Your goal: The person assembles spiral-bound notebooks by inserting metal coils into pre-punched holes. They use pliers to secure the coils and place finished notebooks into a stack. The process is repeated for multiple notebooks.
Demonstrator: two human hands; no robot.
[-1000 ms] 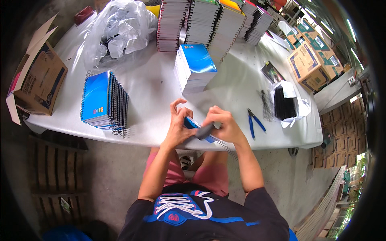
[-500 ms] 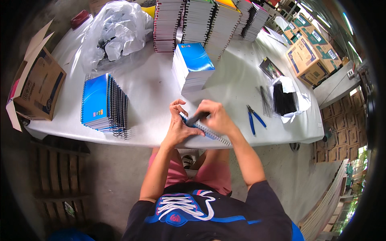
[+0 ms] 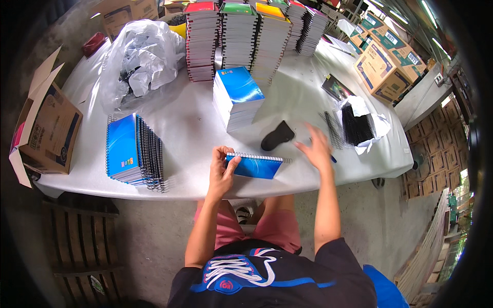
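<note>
My left hand [image 3: 222, 168] grips a blue spiral notebook [image 3: 254, 167] by its left end, thumb on the cover. A wire coil runs along the notebook's upper edge, and its loose end sticks out past the right corner. To the right, my right hand [image 3: 317, 148] hovers with fingers apart, slightly blurred and holding nothing. Between that hand and the notebook, a black sock-shaped piece [image 3: 277, 135] lies on the white table. Beneath the right hand, most of the pliers is hidden; only a blue handle tip [image 3: 333, 159] shows.
A stack of blue-covered pages [image 3: 239, 97] stands ahead, bound blue notebooks [image 3: 126, 149] at left. Black coils [image 3: 357, 126] lie on white wrapping at right, beside loose coils [image 3: 333, 129]. A plastic bag [image 3: 146, 64], tall notebook stacks [image 3: 203, 46] and an open carton [image 3: 46, 126] line the far and left sides.
My right hand has let go of the black piece, which now lies on the table, and moved right over the pliers. The notebook has turned, its blue cover now showing.
</note>
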